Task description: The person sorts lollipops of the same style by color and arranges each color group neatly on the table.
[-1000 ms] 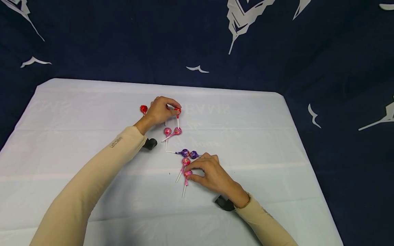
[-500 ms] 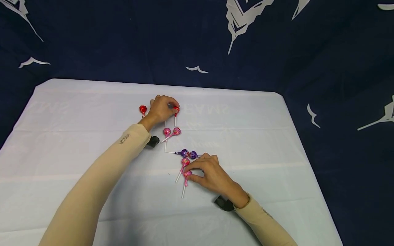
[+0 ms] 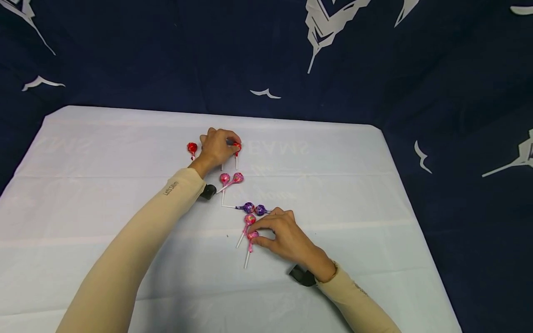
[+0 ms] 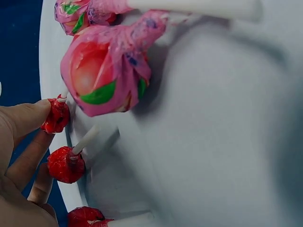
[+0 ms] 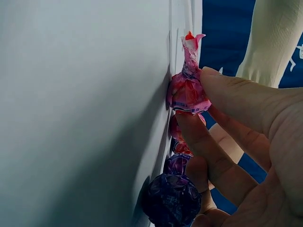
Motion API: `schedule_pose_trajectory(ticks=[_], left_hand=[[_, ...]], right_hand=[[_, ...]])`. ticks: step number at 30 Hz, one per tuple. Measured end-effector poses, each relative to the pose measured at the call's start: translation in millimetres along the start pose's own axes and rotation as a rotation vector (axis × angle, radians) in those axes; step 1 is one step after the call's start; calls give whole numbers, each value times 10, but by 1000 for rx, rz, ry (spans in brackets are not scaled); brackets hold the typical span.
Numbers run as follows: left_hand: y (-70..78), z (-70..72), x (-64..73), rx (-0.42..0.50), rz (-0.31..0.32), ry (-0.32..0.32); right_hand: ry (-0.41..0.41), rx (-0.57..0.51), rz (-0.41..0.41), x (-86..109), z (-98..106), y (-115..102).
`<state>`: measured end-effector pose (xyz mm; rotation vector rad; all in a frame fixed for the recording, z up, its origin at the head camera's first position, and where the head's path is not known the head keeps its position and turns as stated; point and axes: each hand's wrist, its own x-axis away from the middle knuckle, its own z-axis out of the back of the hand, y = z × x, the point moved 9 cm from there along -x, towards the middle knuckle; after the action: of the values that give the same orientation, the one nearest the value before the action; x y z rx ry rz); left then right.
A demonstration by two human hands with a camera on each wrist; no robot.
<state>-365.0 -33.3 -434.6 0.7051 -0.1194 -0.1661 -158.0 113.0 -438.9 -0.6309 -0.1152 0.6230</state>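
At the far side of the white table, my left hand (image 3: 216,149) pinches a red lollipop (image 4: 57,116) by its wrapped head, between thumb and fingers. A second red lollipop (image 4: 66,164) lies beneath that hand, mostly hidden in the head view. Left of the hand lies a third red lollipop (image 3: 192,148). Nearer the front, my right hand (image 3: 287,237) holds a pink lollipop (image 5: 187,92) at its head between thumb and finger, its stick toward the near edge. Another pink lollipop (image 3: 249,219) lies just beyond its fingertips, next to two purple lollipops (image 3: 248,207).
Two more pink lollipops (image 3: 238,177) lie between the hands, their sticks crossing. The table (image 3: 354,185) wears a creased white cover. Behind it hangs a dark blue cloth (image 3: 166,55) with white feather shapes. Black wrist cameras (image 3: 303,275) sit below each hand.
My left hand has shifted slightly away and left with the red lollipop, whose stick end now stands apart from the pink lollipop below it. The right hand keeps its place.
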Motion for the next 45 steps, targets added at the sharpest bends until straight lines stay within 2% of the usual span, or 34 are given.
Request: schedule_pose_trajectory(ticks=[19, 23, 27, 31, 34, 37, 40, 45], left_hand=[[-1, 5, 9, 13, 4, -19], [32, 27, 33, 28, -30, -24], [111, 35, 104, 51, -133, -94], [182, 2, 235, 40, -237, -235], [191, -41, 346, 20, -270, -347], [189, -81, 432, 6, -286, -425], [180, -106, 490, -2, -303, -462], [187, -146, 532, -31, -369, -458]], right_hand=[[-1, 0, 0, 1, -5, -4], [-5, 2, -2, 3, -2, -5], [-7, 4, -2, 2, 3, -9], [-15, 5, -5, 2, -3, -10], [-22, 5, -7, 2, -11, -13], [-22, 2, -11, 4, -12, -13], [-14, -3, -13, 5, -5, -14], [-9, -1, -9, -1, 0, -17]])
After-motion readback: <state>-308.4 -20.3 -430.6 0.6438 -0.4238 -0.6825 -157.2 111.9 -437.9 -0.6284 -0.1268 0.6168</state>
